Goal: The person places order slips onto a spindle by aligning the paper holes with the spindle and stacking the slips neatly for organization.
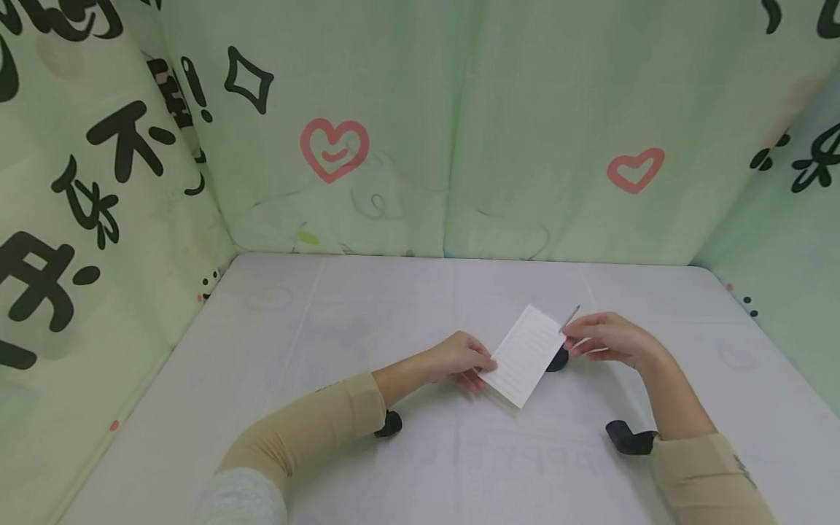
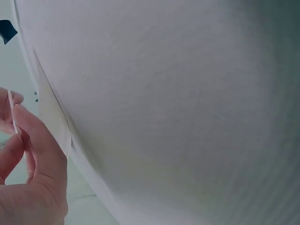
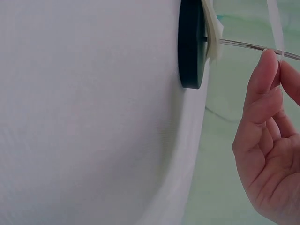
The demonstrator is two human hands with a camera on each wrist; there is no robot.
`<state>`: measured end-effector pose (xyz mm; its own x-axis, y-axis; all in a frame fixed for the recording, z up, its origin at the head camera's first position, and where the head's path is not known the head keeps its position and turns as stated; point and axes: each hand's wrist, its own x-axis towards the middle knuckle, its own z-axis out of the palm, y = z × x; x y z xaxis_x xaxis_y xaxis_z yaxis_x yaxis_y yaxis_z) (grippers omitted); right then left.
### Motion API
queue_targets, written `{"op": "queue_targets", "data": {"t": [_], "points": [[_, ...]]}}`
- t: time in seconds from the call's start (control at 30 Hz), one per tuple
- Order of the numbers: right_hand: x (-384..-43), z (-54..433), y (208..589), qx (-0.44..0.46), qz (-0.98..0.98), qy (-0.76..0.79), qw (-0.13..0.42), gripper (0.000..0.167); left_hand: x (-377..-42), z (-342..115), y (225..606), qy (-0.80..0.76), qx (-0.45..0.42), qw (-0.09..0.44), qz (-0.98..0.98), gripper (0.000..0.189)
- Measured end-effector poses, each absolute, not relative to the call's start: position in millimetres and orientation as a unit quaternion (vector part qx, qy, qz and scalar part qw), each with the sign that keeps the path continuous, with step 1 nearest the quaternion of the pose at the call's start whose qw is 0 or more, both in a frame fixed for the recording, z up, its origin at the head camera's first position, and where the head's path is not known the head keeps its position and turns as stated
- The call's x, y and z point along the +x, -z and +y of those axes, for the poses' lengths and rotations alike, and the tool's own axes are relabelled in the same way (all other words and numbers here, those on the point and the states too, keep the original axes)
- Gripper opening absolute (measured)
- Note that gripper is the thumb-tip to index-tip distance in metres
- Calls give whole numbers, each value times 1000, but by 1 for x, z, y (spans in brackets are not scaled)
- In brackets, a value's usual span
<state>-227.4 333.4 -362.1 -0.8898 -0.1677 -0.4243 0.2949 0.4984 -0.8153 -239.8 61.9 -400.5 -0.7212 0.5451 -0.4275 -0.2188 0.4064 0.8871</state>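
A white sheet of paper with faint lines [image 1: 528,354] is held tilted above the table. My left hand [image 1: 459,361] pinches its lower left edge; in the left wrist view the sheet [image 2: 13,112] shows edge-on between fingers and thumb. On the other side, my right hand [image 1: 610,339] pinches the sheet's right edge. A bill spike, with a thin metal rod [image 3: 243,45] and a dark round base [image 3: 190,51], stands behind the sheet. Pale yellowish paper [image 3: 213,33] sits on the rod near the base. Whether the rod pierces the held sheet, I cannot tell.
A white cloth covers the table [image 1: 367,313]. Pale green curtains [image 1: 407,131] with printed hearts and black lettering enclose its back and sides. Black wrist devices [image 1: 630,439] hang by both sleeves.
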Motion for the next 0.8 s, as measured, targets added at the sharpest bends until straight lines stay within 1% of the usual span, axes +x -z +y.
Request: {"op": "queue_targets", "data": {"t": [0.13, 0.3, 0.6, 0.8], "points": [[-230, 333, 368, 38, 828, 501, 247, 31, -241, 61, 403, -522, 98, 365, 765, 15], [-234, 332, 377, 49, 831, 491, 258, 27, -241, 61, 406, -507, 86, 373, 772, 10], [-237, 327, 382, 58, 851, 455, 257, 28, -241, 64, 410, -487, 62, 374, 787, 6], [-238, 326, 385, 74, 853, 450, 254, 23, -240, 66, 410, -470, 51, 369, 800, 6]]}}
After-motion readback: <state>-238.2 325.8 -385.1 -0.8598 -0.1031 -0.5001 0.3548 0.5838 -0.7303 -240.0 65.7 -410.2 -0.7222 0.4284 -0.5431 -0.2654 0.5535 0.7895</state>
